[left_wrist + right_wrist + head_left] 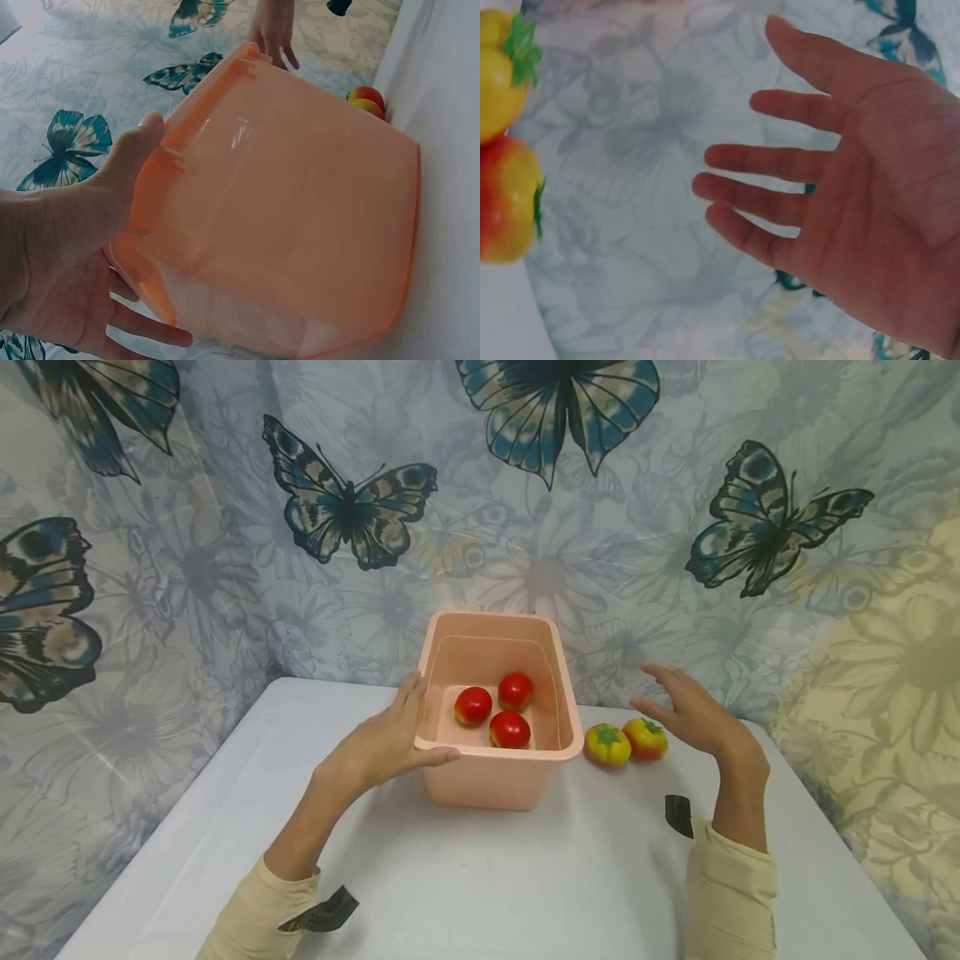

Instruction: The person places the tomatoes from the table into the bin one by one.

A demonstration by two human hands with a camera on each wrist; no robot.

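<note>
A: Where do things sit on the bench (525,877)?

B: The peach plastic tub (501,710) stands at mid-bench with three red tomatoes (509,729) lying inside on its floor. Just right of it, on the bare surface, two yellow-and-red tomatoes (625,742) lie touching each other, green calyxes up.

A: And the hands?

B: The left hand (390,743) grips the tub's near-left corner, thumb lying along the near rim and fingers against the outside of the left wall; the left wrist view shows the palm cupped against that wall. The right hand (693,714) hovers above and just right of the two loose tomatoes, fingers straight and spread, holding nothing and touching nothing.

A: How would the loose tomatoes handle?

B: They look glossy and very evenly shaped, so they may be light imitation fruit, smooth and a little slippery; whether they are hard or soft cannot be told from the views. Being round, they would likely roll if nudged. A cupped hold from above, fingers spread round the widest part, seems safest, rather than a pinch at the calyx.

A: And the tub?

B: Thin-walled plastic, probably light and slightly flexible; the rolled rim is the firm place to hold it.
</note>
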